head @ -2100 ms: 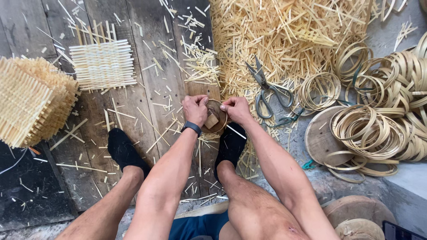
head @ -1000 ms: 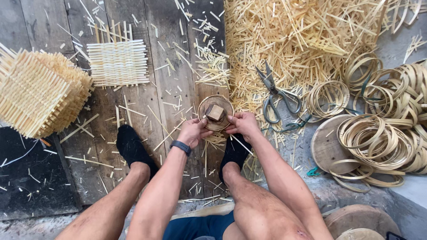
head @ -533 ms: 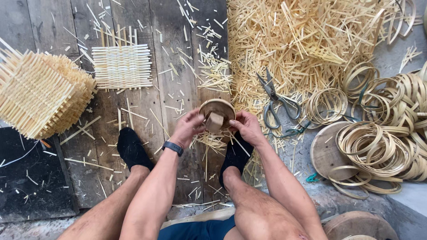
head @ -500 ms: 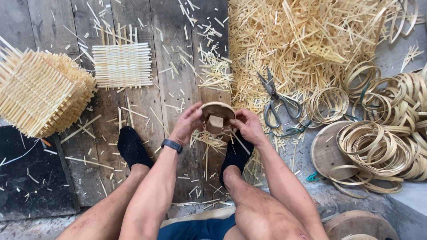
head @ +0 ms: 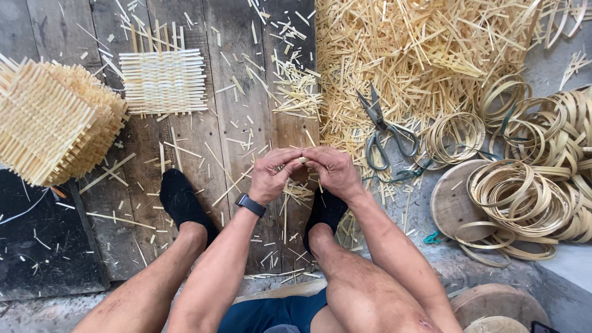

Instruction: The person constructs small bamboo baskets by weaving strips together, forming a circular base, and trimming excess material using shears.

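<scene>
— Between my two hands, right over the middle planks of the grey wooden floor (head: 240, 92), what am I holding?

— From this head view I see my left hand (head: 271, 176) and my right hand (head: 333, 169) drawn together, fingertips meeting and pinched on a short pale bamboo sliver (head: 303, 160). Only a small bit of it shows between the thumbs; the rest is hidden under my fingers.

— Which way does it lie?

— As far as I can tell its long axis runs left to right, from one hand to the other, so both hands are equally near and both grip it. It hangs just above my right foot in a black sock (head: 325, 209); the other black sock (head: 182, 197) is planted well apart to the left.

— And around me?

— Grey-handled steel scissors (head: 385, 126) lie just right of my right hand, on the edge of the big heap of loose yellow bamboo splints (head: 425, 49) that fills the far right of the floor. Coiled hoops of flat bamboo strip (head: 524, 197) pile up on a round wooden board (head: 450, 200) at the right edge. Toward the far left corner sits a small flat woven bamboo mat (head: 163, 81), and a stack of larger woven bamboo panels (head: 52, 120) leans at the left edge. A dark smartwatch (head: 250, 204) is on my left wrist.
</scene>
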